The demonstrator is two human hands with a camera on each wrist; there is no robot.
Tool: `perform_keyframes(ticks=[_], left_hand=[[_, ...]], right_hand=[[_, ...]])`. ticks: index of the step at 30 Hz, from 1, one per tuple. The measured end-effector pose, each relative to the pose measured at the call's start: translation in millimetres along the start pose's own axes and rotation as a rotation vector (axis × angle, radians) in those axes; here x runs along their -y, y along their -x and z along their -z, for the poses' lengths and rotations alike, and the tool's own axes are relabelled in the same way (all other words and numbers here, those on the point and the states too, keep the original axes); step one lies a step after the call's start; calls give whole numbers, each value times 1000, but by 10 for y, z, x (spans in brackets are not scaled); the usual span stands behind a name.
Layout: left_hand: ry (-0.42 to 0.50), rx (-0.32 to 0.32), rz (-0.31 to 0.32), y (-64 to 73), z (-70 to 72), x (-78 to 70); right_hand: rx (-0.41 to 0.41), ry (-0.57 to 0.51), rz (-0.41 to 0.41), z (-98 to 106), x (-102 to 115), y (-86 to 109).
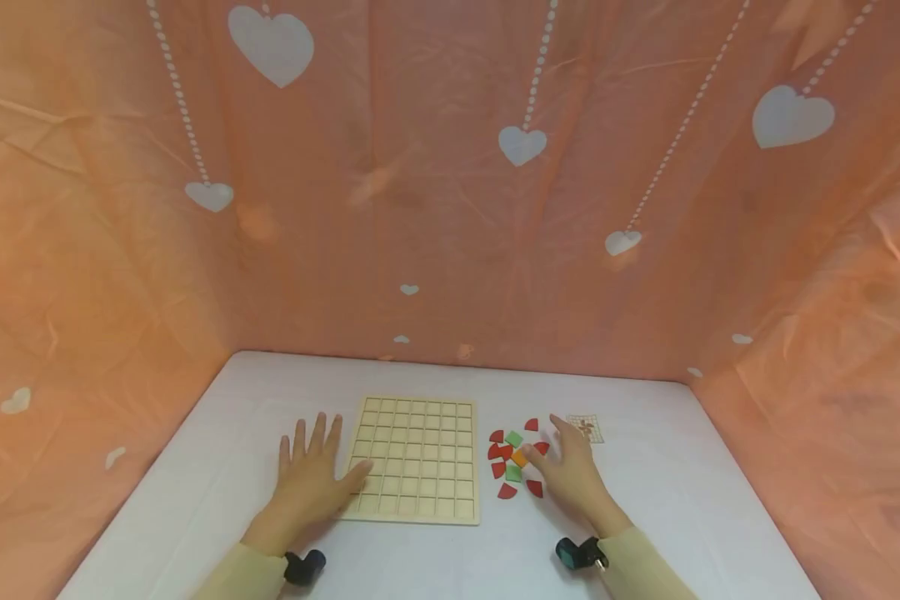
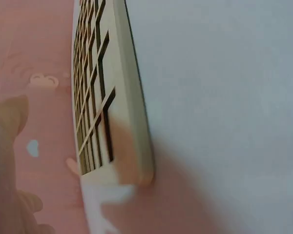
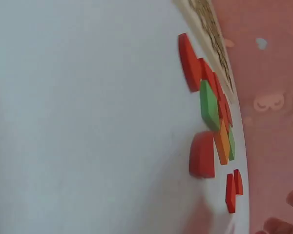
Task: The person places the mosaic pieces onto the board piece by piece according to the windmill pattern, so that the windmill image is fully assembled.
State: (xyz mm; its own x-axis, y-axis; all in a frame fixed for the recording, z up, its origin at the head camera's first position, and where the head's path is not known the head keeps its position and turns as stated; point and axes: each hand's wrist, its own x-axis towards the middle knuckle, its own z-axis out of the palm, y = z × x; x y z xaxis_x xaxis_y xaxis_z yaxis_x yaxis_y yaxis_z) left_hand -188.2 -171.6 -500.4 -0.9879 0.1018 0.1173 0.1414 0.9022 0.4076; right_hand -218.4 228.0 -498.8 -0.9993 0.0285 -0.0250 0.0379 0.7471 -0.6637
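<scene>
A pale wooden grid board (image 1: 412,458) lies flat on the white table, its near edge close up in the left wrist view (image 2: 132,97). My left hand (image 1: 307,487) has its fingers spread beside the board, the thumb over its left edge. My right hand (image 1: 576,475) hovers around small flat pieces with thumb and index apart. Its thumb tip overlaps the orange square (image 1: 520,457); contact cannot be told. Green squares (image 1: 513,473) and several red quarter-circle pieces (image 1: 507,492) lie scattered there. In the right wrist view, a red piece (image 3: 201,155) sits nearest.
Behind the right hand's index finger lies a small printed card (image 1: 592,432) with a grid pattern, partly hidden. Orange cloth (image 1: 450,208) with white hearts walls the white table (image 1: 300,383) at the back and sides. Each wrist wears a small black camera (image 1: 581,553).
</scene>
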Motion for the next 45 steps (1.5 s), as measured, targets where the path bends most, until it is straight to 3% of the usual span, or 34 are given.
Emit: perform_keyframes(ticks=[4,7,13,20,27,45], left_hand=[[88,76,31,-69,-84,-7],[130,126,57,-123,-128,-2],[175,207,83,-204,-171,24],[104,268,60,-253,-234,126],[91,324,49,-248,-191,122],[117,330,73,-253,-171,93]], right_hand=[[-1,-174,-66,-34,-27,-44],[4,-220,-80,-43,-71,-57],[34,-219,-73,-31,-211,-79],[33,-247,-128,-45,-266,-160],[-3,-211,-140,-81,-261,-165],[-23,-187,-106,-111,-214,-173]])
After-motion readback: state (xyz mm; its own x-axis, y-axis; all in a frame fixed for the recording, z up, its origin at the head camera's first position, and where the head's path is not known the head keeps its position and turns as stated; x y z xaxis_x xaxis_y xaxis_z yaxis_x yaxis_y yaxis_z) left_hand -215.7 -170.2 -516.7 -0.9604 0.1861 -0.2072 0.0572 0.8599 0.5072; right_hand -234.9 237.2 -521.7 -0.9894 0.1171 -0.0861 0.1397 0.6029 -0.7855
